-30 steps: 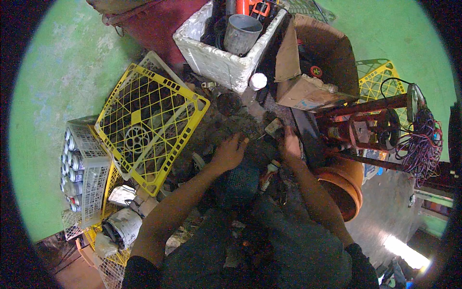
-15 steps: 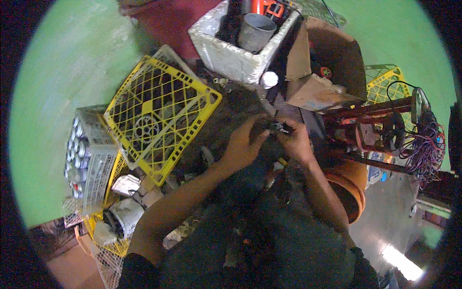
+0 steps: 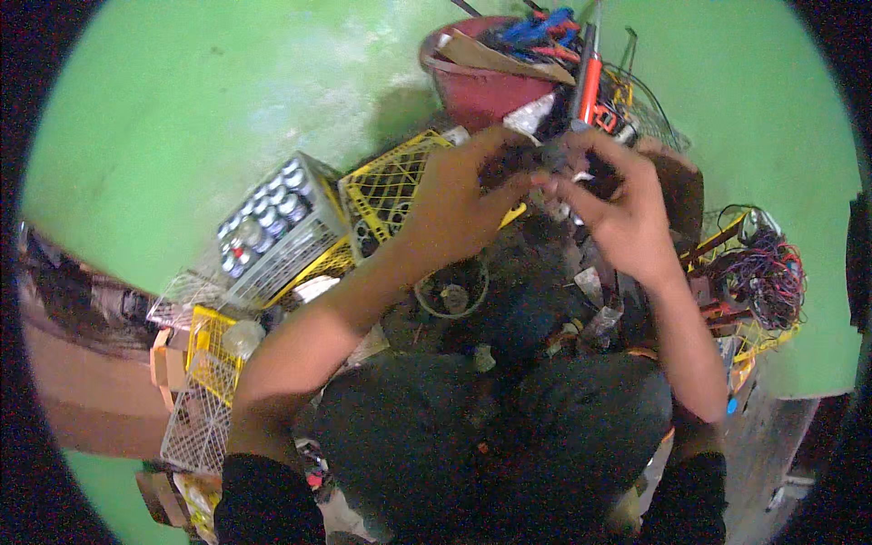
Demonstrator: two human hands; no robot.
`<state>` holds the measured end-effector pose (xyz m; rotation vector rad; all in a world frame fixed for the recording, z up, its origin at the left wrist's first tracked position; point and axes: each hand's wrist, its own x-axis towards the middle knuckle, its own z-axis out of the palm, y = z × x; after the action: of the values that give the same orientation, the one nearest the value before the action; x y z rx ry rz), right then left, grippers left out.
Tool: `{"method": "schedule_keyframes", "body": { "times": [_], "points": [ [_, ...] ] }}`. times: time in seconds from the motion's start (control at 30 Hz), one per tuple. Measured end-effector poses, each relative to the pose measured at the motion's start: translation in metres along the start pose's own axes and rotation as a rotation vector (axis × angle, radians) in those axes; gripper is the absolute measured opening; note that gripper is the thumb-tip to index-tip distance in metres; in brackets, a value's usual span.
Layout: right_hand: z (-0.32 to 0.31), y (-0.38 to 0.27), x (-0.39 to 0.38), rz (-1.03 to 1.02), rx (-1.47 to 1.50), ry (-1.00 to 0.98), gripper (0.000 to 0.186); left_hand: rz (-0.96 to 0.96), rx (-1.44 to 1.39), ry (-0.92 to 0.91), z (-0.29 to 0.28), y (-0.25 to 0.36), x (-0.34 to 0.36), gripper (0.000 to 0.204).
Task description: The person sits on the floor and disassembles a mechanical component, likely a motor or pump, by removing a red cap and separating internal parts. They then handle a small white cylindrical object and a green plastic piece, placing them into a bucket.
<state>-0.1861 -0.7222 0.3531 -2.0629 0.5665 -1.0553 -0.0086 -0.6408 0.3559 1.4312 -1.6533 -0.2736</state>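
Note:
My left hand [image 3: 459,204] and my right hand [image 3: 627,209] are raised close together, fingers curled around a small, dark grey object [image 3: 549,159] that is blurred and too small to name. Their fingertips meet at it. Just beyond them are a red-orange tool with a long barrel [image 3: 589,91] and a brown cardboard box [image 3: 681,191]. Behind my left hand lies a yellow plastic crate [image 3: 381,182]. Below the hands are dark clutter, a round translucent container [image 3: 451,300] and my legs in dark trousers.
A red tub [image 3: 481,95] of tangled items stands at the back. A grey crate of cans [image 3: 272,263] and stacked plastic crates [image 3: 204,391] are to the left. At the right are a rusty metal frame [image 3: 713,245] and a tangle of wires [image 3: 772,282]. Green surfaces surround the pile.
My hands have come up off the pile with the small object between them, rising in the picture. The view has shifted, bringing the red tub and more green surface into sight.

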Motion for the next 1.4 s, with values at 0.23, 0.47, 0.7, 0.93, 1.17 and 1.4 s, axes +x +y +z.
{"method": "schedule_keyframes", "body": {
  "times": [0.23, 0.47, 0.7, 0.93, 1.17, 1.4],
  "points": [
    [0.023, -0.123, 0.002, -0.175, 0.022, 0.049, 0.026, 0.017, -0.033, 0.384, -0.063, 0.082, -0.049, 0.023],
    [0.078, -0.105, -0.037, -0.098, 0.103, 0.082, 0.023, -0.022, 0.231, 0.420, -0.075, 0.054, -0.099, 0.030],
    [0.112, -0.076, -0.002, -0.153, 0.302, 0.181, 0.019, -0.154, 0.210, 0.518, -0.090, 0.077, -0.112, 0.035],
    [0.168, -0.109, 0.003, -0.081, 0.445, -0.114, 0.029, -0.246, 0.335, 0.533, -0.156, 0.066, -0.148, 0.035],
    [0.247, -0.120, 0.020, -0.012, 0.637, -0.274, 0.023, -0.544, 0.262, 0.738, -0.190, 0.038, -0.206, 0.034],
    [0.347, -0.111, 0.010, 0.081, 0.719, -0.512, 0.023, -0.754, 0.263, 0.891, -0.225, -0.013, -0.303, 0.026]
  ]
}}
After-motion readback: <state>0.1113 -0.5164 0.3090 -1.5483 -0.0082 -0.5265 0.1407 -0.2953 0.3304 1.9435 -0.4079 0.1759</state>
